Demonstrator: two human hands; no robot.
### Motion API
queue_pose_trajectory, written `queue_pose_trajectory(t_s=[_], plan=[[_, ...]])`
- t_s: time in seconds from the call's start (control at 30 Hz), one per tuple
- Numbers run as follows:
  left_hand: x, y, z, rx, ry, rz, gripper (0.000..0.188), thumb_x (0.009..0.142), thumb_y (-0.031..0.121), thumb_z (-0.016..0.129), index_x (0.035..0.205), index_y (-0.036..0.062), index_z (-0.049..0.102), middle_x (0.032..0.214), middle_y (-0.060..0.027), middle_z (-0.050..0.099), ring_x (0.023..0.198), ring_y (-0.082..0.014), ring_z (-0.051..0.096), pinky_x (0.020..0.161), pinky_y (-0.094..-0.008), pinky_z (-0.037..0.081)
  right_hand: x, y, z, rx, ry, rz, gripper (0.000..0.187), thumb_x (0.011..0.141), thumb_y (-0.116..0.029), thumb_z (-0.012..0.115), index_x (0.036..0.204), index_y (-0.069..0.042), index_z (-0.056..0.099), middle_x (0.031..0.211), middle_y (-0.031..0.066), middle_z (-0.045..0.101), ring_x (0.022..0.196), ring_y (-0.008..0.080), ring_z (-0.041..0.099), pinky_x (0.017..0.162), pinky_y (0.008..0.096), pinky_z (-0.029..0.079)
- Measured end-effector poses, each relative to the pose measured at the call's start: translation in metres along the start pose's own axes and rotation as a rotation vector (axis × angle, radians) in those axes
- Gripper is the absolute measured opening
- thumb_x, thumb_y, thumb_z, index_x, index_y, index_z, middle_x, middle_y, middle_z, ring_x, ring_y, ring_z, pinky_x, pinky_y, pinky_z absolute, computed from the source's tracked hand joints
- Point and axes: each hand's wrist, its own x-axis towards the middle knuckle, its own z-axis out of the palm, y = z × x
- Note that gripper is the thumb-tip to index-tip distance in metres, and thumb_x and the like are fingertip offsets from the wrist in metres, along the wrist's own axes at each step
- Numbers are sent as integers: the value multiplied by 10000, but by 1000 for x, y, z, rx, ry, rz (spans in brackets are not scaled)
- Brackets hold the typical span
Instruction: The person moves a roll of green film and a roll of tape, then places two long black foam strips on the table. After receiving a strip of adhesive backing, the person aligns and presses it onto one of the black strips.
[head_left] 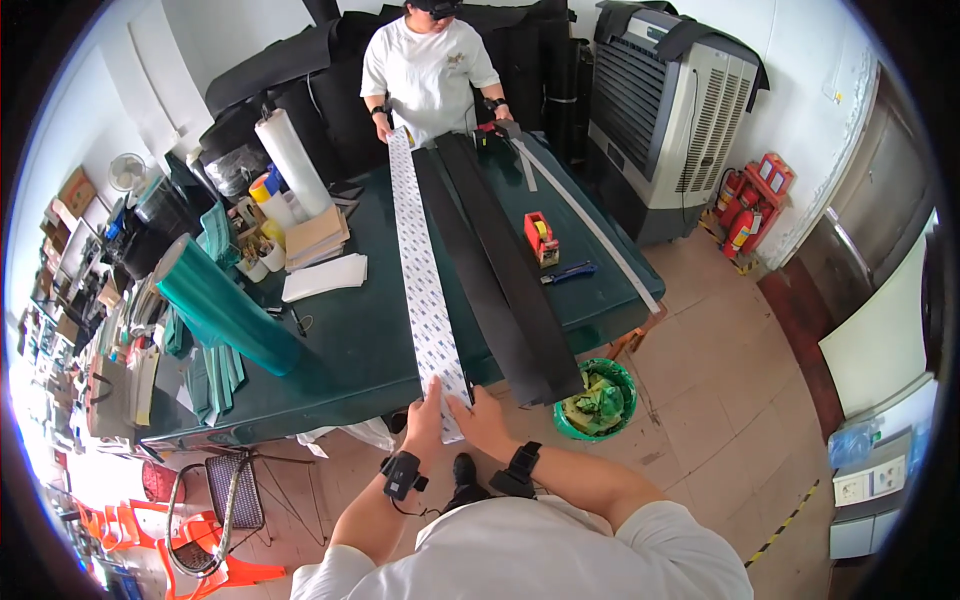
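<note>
A long white strip with a repeating blue print (422, 270) stretches lengthwise over the table. My left hand (424, 422) grips its near end at the left edge, thumb on top. My right hand (483, 420) pinches the same end at the right edge, its fingertips partly hidden. At the far end, a person's hand (383, 127) holds the strip's other end. Just to the right of the strip, long black sheet strips (500, 290) lie side by side, their near ends hanging past the table's front edge.
On the green table (350, 340) are a tape dispenser (541, 240), a blue cutter (570, 272), a metal straightedge (600, 235), a green film roll (225, 305) and paper stacks (325, 278). A green waste bin (597, 400) stands right of me; a chair (235, 495) is at left.
</note>
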Motion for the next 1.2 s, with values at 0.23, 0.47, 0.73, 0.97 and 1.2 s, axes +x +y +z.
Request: queue_pose_trajectory(t_s=[0.23,0.47,0.73,0.97,1.2], plan=[[-17,-22,11,506,162,359,627,961,476,638,1233,-86,582,1114,-216,695,1014,-280,684,874,-385,526,41,6,-8,460,-189,525,684,921,-522,624,1175,113,627,1023,233,718,953,353,705,778,431,530],[-20,-39,-2,623,168,392,607,965,458,634,1230,-86,579,1080,-214,701,1001,-285,687,867,-395,528,34,23,3,375,-143,452,614,954,-489,591,1128,95,666,995,167,718,876,245,702,762,386,536],[-13,-1,7,-3,-20,52,613,968,455,642,1314,-44,557,1192,-140,659,1033,-231,635,897,-359,506,16,23,13,-13,5,197,683,916,-571,603,1008,101,680,998,299,702,909,432,694,759,498,532],[-6,-17,7,97,89,12,653,959,480,649,1314,-59,550,1206,-159,654,1062,-227,635,900,-367,509,6,40,10,-151,-28,35,701,907,-560,609,1117,109,636,974,284,709,941,413,698,773,485,537],[-10,-58,-6,471,152,302,655,930,505,676,1214,-81,605,1071,-167,707,986,-266,679,855,-372,532,30,23,-5,440,-209,590,675,919,-517,604,1139,120,647,1006,249,719,935,357,713,772,437,541]])
